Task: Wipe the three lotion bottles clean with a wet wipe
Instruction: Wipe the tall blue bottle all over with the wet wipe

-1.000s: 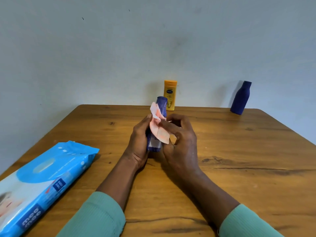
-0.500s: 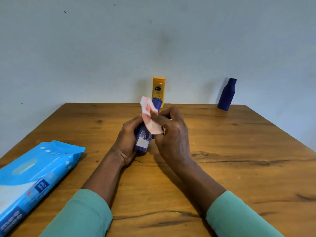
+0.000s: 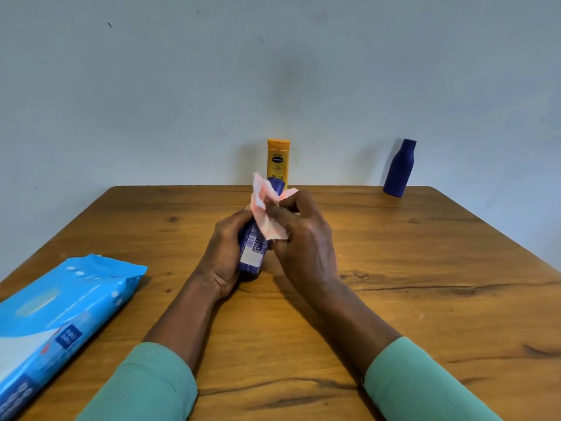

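Observation:
My left hand (image 3: 223, 258) grips a blue lotion bottle (image 3: 252, 253) with a white label, tilted with its cap pointing away from me over the middle of the wooden table (image 3: 425, 268). My right hand (image 3: 303, 238) pinches a pale pink wet wipe (image 3: 267, 212) and holds it against the bottle's upper part. A yellow lotion bottle (image 3: 278, 161) stands upright at the table's far edge, behind my hands. Further right, a dark blue bottle (image 3: 399, 168) stands at the far right corner.
A blue pack of wet wipes (image 3: 57, 317) lies near the table's left front edge. A pale wall (image 3: 273, 71) rises right behind the table's far edge.
The wipe has slid up toward the cap of the held bottle, and the bottle has turned so its white label faces me. The camera view has shifted slightly.

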`<action>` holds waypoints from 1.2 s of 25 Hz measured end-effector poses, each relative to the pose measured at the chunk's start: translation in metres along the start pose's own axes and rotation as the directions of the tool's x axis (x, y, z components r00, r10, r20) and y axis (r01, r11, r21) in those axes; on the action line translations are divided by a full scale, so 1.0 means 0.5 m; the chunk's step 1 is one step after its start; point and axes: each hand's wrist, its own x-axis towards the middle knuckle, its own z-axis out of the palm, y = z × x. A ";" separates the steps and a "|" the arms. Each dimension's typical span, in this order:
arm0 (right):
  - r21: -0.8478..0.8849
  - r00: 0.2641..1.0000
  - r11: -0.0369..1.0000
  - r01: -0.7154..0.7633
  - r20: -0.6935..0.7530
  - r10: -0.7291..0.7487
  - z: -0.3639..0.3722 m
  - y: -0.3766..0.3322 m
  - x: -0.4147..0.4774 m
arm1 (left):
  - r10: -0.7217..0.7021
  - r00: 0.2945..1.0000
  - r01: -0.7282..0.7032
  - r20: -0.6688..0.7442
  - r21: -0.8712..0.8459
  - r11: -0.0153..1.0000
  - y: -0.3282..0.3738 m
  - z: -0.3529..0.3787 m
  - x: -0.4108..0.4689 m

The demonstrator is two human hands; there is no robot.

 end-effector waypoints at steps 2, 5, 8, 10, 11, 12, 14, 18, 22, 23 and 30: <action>0.035 0.995 0.996 -0.077 -0.053 0.079 -0.010 0.028 0.010 | 0.009 1.000 -0.011 0.028 0.068 0.998 -0.003 0.006 0.003; -0.086 1.000 0.996 -0.004 0.002 0.005 -0.009 0.021 0.003 | 0.026 1.000 -0.027 0.016 0.078 0.997 -0.009 0.010 0.006; -0.155 0.980 0.983 0.094 0.186 -0.064 0.000 -0.019 -0.012 | 0.017 0.999 -0.017 -0.046 -0.011 1.000 -0.008 0.002 0.005; -0.122 0.980 0.989 0.080 0.190 -0.056 0.004 -0.015 -0.012 | 0.026 0.998 -0.026 -0.057 -0.010 1.000 -0.008 0.001 0.006; -0.081 0.989 0.997 0.018 0.147 -0.006 0.002 -0.001 -0.006 | 0.036 0.998 -0.035 -0.044 0.023 0.999 -0.009 0.004 0.006; -0.031 0.994 0.998 -0.058 0.087 0.060 -0.004 0.015 0.001 | 0.046 0.999 -0.044 -0.022 0.071 0.996 -0.010 0.009 0.008; 0.024 0.991 0.991 -0.129 -0.027 0.130 -0.015 0.041 0.013 | 0.051 0.999 -0.052 0.012 0.155 0.987 -0.011 0.018 0.010; -0.057 0.997 0.996 -0.063 0.031 0.065 -0.004 0.024 0.003 | 0.088 0.996 -0.090 0.020 0.162 0.983 -0.014 0.012 0.011; -0.084 0.984 0.994 0.063 0.170 -0.048 -0.004 0.002 -0.006 | 0.072 0.996 -0.069 -0.050 0.062 0.996 -0.013 0.002 0.007; -0.070 0.977 0.993 0.093 0.200 -0.077 -0.006 -0.003 -0.009 | 0.031 0.997 -0.032 -0.064 -0.023 0.999 -0.011 -0.001 0.007; -0.127 0.990 0.992 -0.004 0.138 0.021 -0.007 0.026 0.013 | -0.016 0.999 0.019 -0.052 0.065 0.998 -0.015 0.006 0.015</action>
